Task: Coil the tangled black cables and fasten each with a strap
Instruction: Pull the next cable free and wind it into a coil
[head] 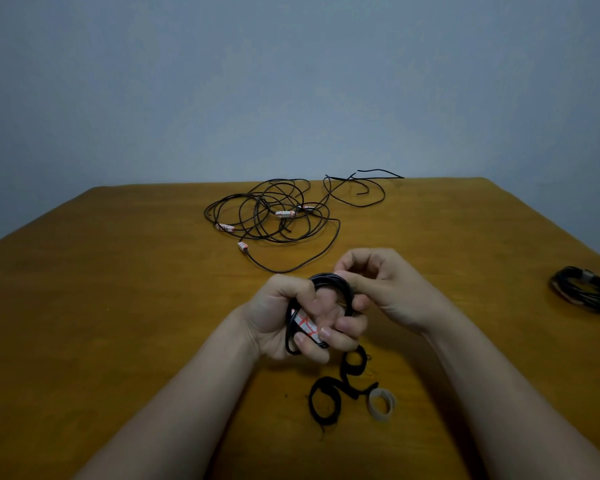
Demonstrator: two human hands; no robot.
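Observation:
My left hand (284, 320) grips a small coil of black cable (329, 284) above the table's middle; a white tag with red marks (305, 323) shows between its fingers. My right hand (378, 285) pinches the coil's upper right side with thumb and fingertips. A tangle of black cables (274, 216) with several white and red tags lies further back. Just below my hands lie two black strap loops (324, 400) (355, 363) and a grey strap loop (381, 405). A coiled black cable with a strap (584, 289) rests at the right edge.
The wooden table (118, 289) ends at a far edge against a plain grey wall (291, 81). Loose cable ends (378, 173) reach that far edge.

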